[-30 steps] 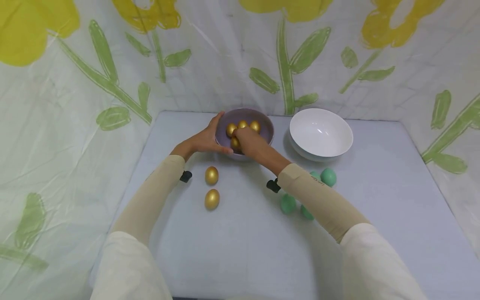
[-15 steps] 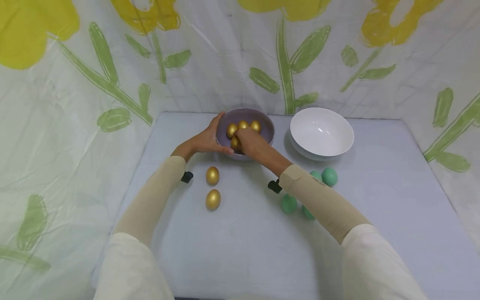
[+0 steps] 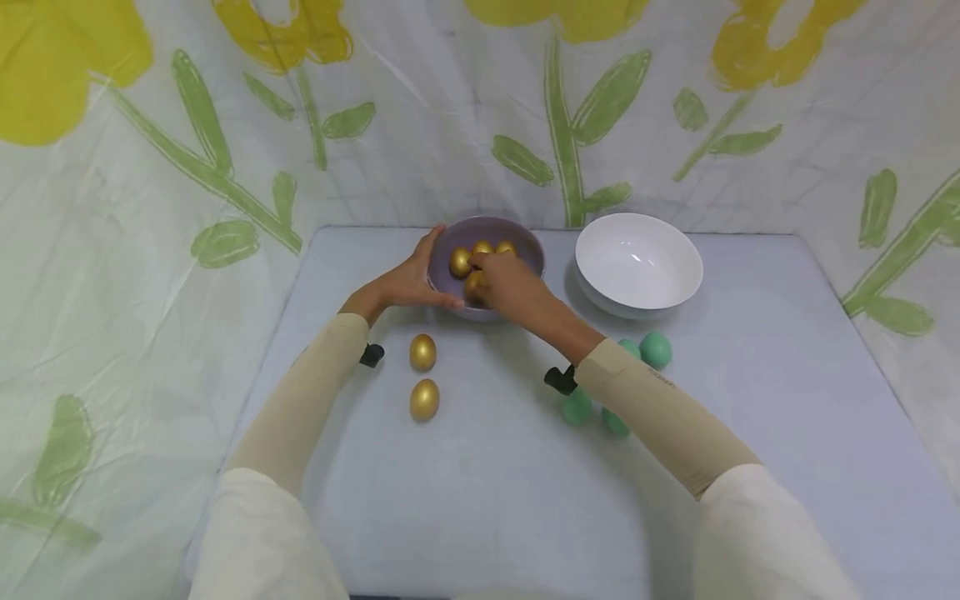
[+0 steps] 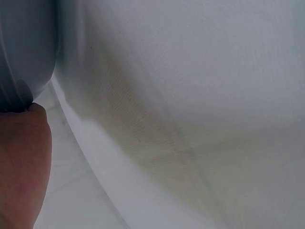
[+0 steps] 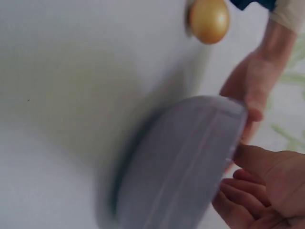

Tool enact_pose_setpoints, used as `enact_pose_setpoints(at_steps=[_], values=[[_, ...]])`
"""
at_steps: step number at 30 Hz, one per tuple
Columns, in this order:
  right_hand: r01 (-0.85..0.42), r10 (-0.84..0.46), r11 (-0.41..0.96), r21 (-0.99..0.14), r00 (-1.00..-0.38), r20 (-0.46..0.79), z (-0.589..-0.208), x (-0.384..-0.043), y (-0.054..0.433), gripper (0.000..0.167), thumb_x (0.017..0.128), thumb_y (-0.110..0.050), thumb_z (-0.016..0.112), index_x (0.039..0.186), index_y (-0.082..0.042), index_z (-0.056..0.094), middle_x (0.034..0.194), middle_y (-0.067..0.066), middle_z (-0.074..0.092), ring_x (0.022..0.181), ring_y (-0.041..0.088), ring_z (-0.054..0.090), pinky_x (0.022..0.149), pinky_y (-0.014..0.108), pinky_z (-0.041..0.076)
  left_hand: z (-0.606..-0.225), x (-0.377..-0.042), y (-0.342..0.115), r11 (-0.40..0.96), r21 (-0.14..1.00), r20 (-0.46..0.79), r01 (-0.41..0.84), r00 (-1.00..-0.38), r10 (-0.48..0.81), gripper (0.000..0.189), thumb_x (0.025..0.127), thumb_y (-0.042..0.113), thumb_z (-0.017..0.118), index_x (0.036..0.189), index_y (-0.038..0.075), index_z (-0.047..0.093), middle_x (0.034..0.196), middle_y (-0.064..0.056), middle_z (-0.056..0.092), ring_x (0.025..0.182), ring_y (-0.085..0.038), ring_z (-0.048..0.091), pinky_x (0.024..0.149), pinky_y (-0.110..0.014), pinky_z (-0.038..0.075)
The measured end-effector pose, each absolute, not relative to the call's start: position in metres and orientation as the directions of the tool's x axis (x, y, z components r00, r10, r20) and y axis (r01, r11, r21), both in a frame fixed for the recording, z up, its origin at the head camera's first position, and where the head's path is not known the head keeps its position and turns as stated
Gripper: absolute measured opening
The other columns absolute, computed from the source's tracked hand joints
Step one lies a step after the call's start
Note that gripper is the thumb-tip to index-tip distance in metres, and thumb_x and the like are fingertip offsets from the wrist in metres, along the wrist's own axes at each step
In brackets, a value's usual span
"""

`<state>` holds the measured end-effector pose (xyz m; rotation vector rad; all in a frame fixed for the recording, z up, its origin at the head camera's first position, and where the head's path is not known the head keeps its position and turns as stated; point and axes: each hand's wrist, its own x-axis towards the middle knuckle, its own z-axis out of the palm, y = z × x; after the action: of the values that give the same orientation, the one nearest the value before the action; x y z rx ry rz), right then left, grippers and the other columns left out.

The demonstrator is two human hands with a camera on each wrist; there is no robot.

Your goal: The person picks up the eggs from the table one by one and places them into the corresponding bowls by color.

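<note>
A purple-grey bowl [image 3: 487, 310] stands at the back of the table with several gold eggs [image 3: 461, 262] inside. My left hand [image 3: 408, 279] holds its left side, thumb along the near rim and fingers round the far side. Over the bowl's right near rim reaches my right hand [image 3: 513, 283]. Its loosely bent fingers are right beside the nearest gold egg [image 3: 476, 286], partly covering it. The right wrist view shows the right fingers and thumb [image 5: 257, 160] apart at the rim, the bowl wall hiding their tips. Two more gold eggs [image 3: 424, 399] lie on the table before the bowl.
A white bowl [image 3: 639, 258] stands to the right of the purple-grey one. Several green eggs [image 3: 656, 350] lie in front of it, some partly under my right forearm. A white curtain with painted flowers [image 3: 420, 167] hangs along the table's back edge.
My right hand and forearm have shifted slightly to the right, and the nearest egg in the bowl has moved a little right too. My left hand keeps its place on the bowl.
</note>
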<state>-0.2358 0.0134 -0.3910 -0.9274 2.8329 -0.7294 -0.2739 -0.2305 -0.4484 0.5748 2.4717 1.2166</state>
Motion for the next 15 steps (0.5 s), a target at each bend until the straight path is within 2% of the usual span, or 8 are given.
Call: enact_pose_setpoints(at_steps=[2,5,8,10,13,15], values=[[-0.544,-0.567,0.687,-0.482,-0.816,0.112,-0.383,-0.227,0.019,0.024,0.102,-0.019,0.074,0.121,-0.006,0.070,0.086,0.004,0.070,0.077,0.020,0.062,0.068,0.036,0.052,-0.448,-0.274,-0.231,0.558,0.801,-0.110,0.215,-0.864,0.491,0.144,0.076,0.045,0.096,0.168,0.036,-0.015,0.176,0.001,-0.009,0.161,-0.025,0.009,0.128,-0.052,0.019],[-0.571,-0.563,0.675,-0.467,-0.808,0.173,-0.371,-0.213,0.025,0.028,0.101,-0.029,0.076,0.120,-0.010,0.068,0.086,0.002,0.070,0.075,0.017,0.062,0.067,0.034,0.052,-0.447,-0.275,-0.231,0.552,0.804,-0.105,0.220,-0.862,0.496,0.145,0.075,0.048,0.096,0.169,0.033,-0.015,0.176,0.000,-0.009,0.161,-0.026,0.009,0.128,-0.053,0.019],[-0.584,-0.554,0.661,-0.471,-0.803,0.218,-0.359,-0.194,0.029,0.041,0.101,-0.031,0.076,0.134,-0.008,0.066,0.085,0.003,0.071,0.070,0.016,0.063,0.066,0.033,0.054,-0.447,-0.276,-0.231,0.549,0.804,-0.094,0.230,-0.862,0.498,0.147,0.074,0.050,0.096,0.169,0.027,-0.014,0.177,-0.002,-0.007,0.161,-0.027,0.012,0.128,-0.053,0.020],[-0.593,-0.548,0.641,-0.486,-0.798,0.251,-0.352,-0.181,0.030,0.051,0.100,-0.035,0.076,0.142,-0.007,0.064,0.075,0.002,0.068,0.061,0.015,0.058,0.061,0.032,0.051,-0.448,-0.277,-0.231,0.547,0.800,-0.076,0.248,-0.861,0.502,0.147,0.074,0.049,0.096,0.170,0.023,-0.012,0.177,-0.004,-0.006,0.161,-0.028,0.011,0.128,-0.052,0.019],[-0.606,-0.537,0.589,-0.534,-0.788,0.301,-0.347,-0.160,0.031,0.058,0.100,-0.040,0.076,0.146,-0.008,0.062,0.061,0.000,0.053,0.053,0.013,0.046,0.053,0.030,0.042,-0.449,-0.277,-0.231,0.543,0.801,-0.068,0.254,-0.861,0.504,0.146,0.074,0.047,0.096,0.170,0.022,-0.012,0.177,-0.005,-0.006,0.162,-0.027,0.007,0.129,-0.051,0.016],[-0.618,-0.537,0.559,-0.553,-0.778,0.325,-0.348,-0.148,0.030,0.059,0.100,-0.042,0.075,0.148,-0.010,0.061,0.061,-0.002,0.053,0.054,0.011,0.046,0.054,0.029,0.042,-0.450,-0.276,-0.231,0.540,0.805,-0.073,0.247,-0.861,0.504,0.146,0.075,0.046,0.096,0.170,0.024,-0.012,0.177,-0.005,-0.007,0.162,-0.027,0.004,0.129,-0.052,0.014]])
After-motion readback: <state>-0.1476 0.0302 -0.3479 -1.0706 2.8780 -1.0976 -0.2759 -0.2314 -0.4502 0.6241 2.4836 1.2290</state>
